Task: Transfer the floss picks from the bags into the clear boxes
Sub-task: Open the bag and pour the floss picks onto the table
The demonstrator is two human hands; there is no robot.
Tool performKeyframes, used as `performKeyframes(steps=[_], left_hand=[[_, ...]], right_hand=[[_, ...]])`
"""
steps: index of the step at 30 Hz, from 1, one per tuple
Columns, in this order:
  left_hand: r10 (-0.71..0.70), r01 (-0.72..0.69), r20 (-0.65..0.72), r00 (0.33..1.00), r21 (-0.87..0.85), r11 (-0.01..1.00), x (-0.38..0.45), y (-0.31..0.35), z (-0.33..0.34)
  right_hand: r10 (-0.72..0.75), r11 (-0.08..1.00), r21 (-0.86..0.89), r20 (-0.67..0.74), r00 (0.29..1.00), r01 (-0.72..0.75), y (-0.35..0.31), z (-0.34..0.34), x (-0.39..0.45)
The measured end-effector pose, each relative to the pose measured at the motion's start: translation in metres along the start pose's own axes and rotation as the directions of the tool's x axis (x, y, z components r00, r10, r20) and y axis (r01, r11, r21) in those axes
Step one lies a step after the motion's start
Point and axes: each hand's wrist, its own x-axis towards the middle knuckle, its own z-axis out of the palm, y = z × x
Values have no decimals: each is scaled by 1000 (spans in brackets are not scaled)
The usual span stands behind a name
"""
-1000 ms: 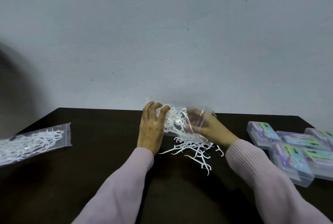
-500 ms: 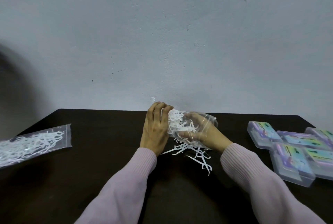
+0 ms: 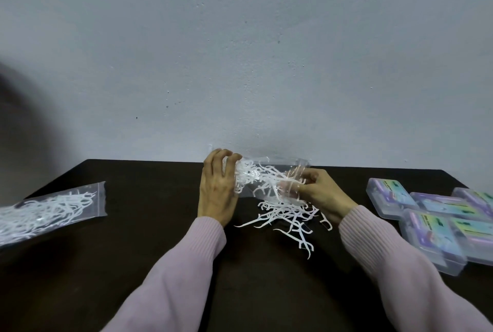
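**Bag stretched out, more picks spilled**

The clear bag (image 3: 269, 179) is now pulled flatter and wider between the left hand (image 3: 217, 192) and right hand (image 3: 320, 198) — a second ago it was bunched. The heap of floss picks (image 3: 285, 214) on the tabletop (image 3: 160, 225) has grown — spreading rightward.

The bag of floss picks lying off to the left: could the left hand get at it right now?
Probably, but not at once. Bare table lies between the left hand and that bag, so the way is free, yet the hand is busy gripping the other bag.
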Motion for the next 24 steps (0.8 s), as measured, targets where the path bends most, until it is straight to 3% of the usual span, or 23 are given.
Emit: performKeyframes(steps=[6, 13, 19, 24], left_hand=[[46, -45, -10, 999, 45, 998, 0, -2, 0], [-119, 122, -66, 991, 33, 992, 1, -19, -2], [-218, 223, -78, 973, 63, 973, -1, -29, -3], [-275, 281, -110, 955, 50, 958, -1, -31, -3]], right_hand=[[2, 989, 145, -29, 1000, 2, -3, -7, 1], [105, 973, 202, 25, 994, -108, 4, -19, 3], [221, 972, 68, 79, 972, -227, 15, -23, 2], [191, 968, -175, 40, 981, -182, 16, -27, 3]])
